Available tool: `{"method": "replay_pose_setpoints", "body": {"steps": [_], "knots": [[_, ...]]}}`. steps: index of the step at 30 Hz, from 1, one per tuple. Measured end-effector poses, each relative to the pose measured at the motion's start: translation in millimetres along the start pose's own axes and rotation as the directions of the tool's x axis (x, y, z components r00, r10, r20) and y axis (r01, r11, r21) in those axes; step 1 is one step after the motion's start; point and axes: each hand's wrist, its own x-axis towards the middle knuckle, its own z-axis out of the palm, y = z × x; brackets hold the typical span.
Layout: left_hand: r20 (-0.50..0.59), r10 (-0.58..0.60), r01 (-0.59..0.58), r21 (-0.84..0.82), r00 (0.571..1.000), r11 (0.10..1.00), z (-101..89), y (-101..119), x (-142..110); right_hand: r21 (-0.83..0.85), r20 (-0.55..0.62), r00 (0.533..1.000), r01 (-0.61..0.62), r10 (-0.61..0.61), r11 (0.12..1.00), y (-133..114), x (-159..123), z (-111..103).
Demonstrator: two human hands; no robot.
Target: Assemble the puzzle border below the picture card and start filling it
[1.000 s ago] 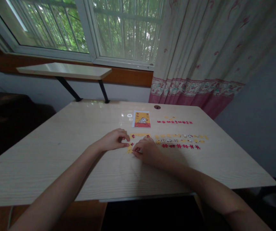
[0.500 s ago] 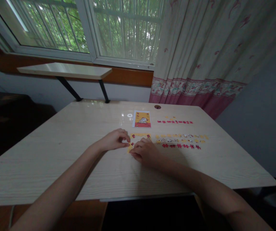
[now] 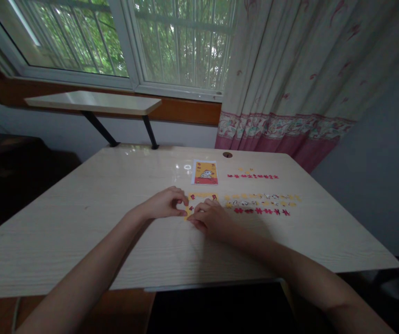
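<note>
Puzzle (image 3: 202, 195), partly joined, lies on the table (image 3: 133, 260). At its left edge I see the left hand (image 3: 167, 203), thumb and fingers apart; right hand (image 3: 212, 219) bends over it, its grip I cannot tell.

The table (image 3: 133, 250) in front of me looks like wood-grain board, smooth, with a soft sheen where daylight lands. The shelf (image 3: 91, 101) has a glossy top, on struts (image 3: 99, 129) of what looks like matt metal. The picture card (image 3: 206, 173) seems printed paper, the jigsaw pieces (image 3: 258, 211) cardboard. The curtain (image 3: 282, 69) is printed cloth, beside smooth window glass (image 3: 185, 46).
</note>
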Motion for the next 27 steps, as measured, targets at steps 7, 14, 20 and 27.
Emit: {"method": "replay_pose_setpoints", "body": {"steps": [7,14,20,27], "knots": [[0.013,-0.009,0.009,0.022,1.000,1.000,0.0,0,0,-0.025,-0.052,0.999,-0.005,0.004,1.000,7,-2,-1],[0.002,0.013,-0.013,0.024,1.000,1.000,-0.5,-1,0,-0.027,-0.016,1.000,-0.013,0.013,1.000,7,-1,2],[0.008,0.011,-0.012,0.023,1.000,1.000,-1.4,2,0,-0.032,-0.044,0.999,-0.004,0.002,0.999,8,-2,4],[-0.047,0.001,0.000,0.032,0.999,0.999,-2.9,-3,-4,-0.022,-0.120,0.991,-0.061,0.058,0.998,22,1,-6]]}}
